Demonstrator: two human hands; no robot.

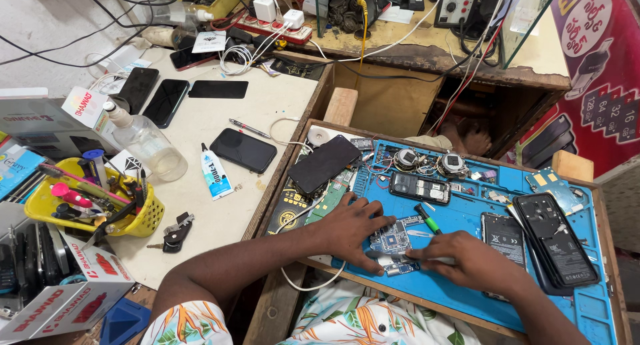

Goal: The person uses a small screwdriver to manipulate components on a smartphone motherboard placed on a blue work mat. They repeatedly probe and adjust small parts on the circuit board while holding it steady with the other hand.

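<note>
We are in the middle of board work: our left hand (353, 228) lies flat, fingers spread, pinning a small blue circuit board (393, 242) to the blue mat (467, 218), while our right hand (467, 258) is closed on a slim pale tool (433, 259), its tip at the board's lower edge. The next move likely calls for a steady, light touch on fine parts. The mat looks rubbery and ridged; an opened phone (420, 187) and a green-capped pen (427, 220) lie just beyond the board.
</note>
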